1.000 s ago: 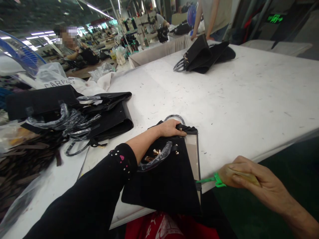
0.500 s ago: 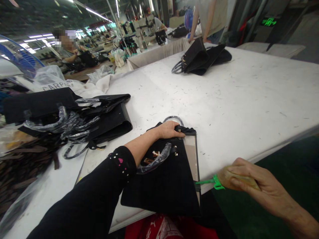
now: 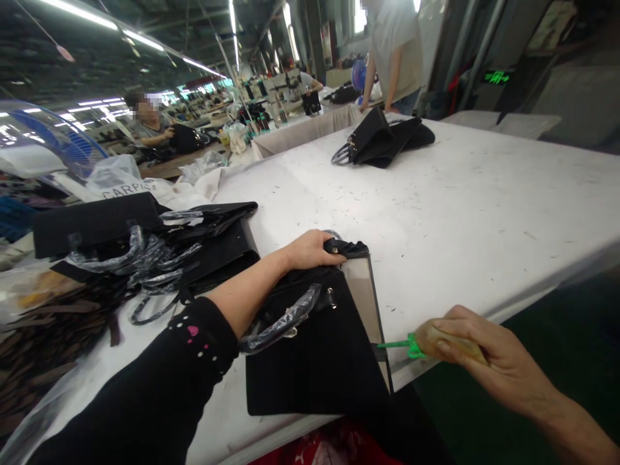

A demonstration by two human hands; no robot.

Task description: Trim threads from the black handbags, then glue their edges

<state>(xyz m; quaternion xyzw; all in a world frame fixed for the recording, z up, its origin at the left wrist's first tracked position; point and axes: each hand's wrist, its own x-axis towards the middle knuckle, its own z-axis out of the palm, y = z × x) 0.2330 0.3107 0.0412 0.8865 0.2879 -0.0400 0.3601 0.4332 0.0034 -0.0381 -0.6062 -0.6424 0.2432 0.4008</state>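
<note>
A black handbag (image 3: 314, 358) lies flat at the near edge of the white table (image 3: 436, 206), its plastic-wrapped handle (image 3: 281, 320) on top and its pale side panel (image 3: 364, 297) facing right. My left hand (image 3: 310, 249) presses down on the bag's top edge, fingers curled over it. My right hand (image 3: 477, 355) is off the table's edge, closed round a small yellowish bottle with a green nozzle (image 3: 407, 347). The nozzle's tip touches the bag's right side edge.
A heap of black bags with wrapped handles (image 3: 145, 248) lies at the left. Another black bag (image 3: 382, 137) sits at the far side, where a person in a grey shirt (image 3: 394, 51) stands. A blue fan (image 3: 58, 132) and another person are at the far left.
The view has tilted up and the bag has shifted slightly left and nearer. My right hand has kept the nozzle at the bag's right edge, sliding a little along it.
</note>
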